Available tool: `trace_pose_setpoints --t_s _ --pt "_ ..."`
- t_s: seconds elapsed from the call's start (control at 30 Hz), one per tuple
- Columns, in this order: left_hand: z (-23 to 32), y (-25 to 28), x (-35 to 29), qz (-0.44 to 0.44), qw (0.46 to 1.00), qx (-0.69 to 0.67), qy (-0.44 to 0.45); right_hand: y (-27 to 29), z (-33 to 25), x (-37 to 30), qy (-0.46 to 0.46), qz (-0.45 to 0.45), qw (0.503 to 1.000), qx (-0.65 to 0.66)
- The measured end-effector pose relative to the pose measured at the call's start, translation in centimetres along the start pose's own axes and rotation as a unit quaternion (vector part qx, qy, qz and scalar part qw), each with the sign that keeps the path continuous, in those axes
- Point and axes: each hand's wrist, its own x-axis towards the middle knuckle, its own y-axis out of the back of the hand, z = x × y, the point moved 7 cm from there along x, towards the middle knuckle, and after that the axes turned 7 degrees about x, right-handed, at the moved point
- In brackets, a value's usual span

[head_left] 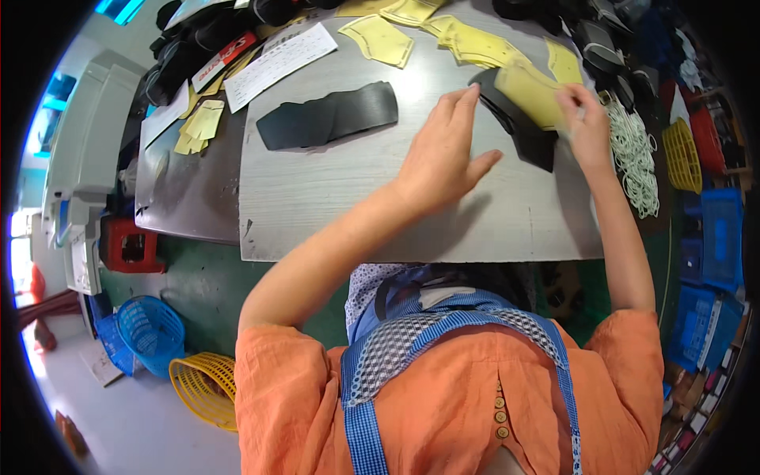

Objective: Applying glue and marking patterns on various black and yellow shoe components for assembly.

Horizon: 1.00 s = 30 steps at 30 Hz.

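Note:
My left hand (443, 150) lies flat on the grey wooden table (332, 214), its fingertips touching the left edge of a black shaped piece (526, 134). On top of that black piece sits a yellow shaped piece (529, 91). My right hand (586, 127) pinches the right side of the yellow piece. A second long black piece (328, 116) lies to the left on the table, apart from both hands.
Several more yellow pieces (467, 41) and a white printed sheet (277, 62) lie at the table's far side. White loops (633, 154) pile at the right edge. Blue crates (716, 237) stand right; blue (150, 332) and yellow (202, 388) baskets sit on the floor left.

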Motion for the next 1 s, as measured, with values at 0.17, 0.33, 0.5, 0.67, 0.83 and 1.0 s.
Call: trace_pose_setpoints --t_s 0.17,0.33,0.5,0.67,0.83,1.0 --pt "-0.9 2.8 -2.0 0.078 0.917 -0.358 0.155 -4.0 -8.1 -6.2 -0.056 -0.093 0.909 0.402" --pt "3.4 7.4 -6.2 0.214 0.957 0.130 -0.146 -5.9 -11.5 -9.6 -0.174 -0.341 0.775 0.504" --pt "-2.3 8.3 -8.8 0.123 0.946 0.294 -0.058 -7.8 -10.2 -11.4 -0.122 -0.256 0.896 0.342" --pt "-5.2 10.0 -12.4 -0.093 0.934 0.326 0.110 -3.0 -5.9 -10.0 -0.121 -0.097 0.931 0.330" --pt "2.3 5.2 -13.3 -0.158 0.973 0.168 0.006 -3.3 -6.2 -10.5 -0.123 -0.124 0.925 0.337" --pt "2.8 5.2 -12.7 0.028 0.992 0.089 -0.087 -6.3 -8.2 -11.5 -0.135 -0.202 0.914 0.323"
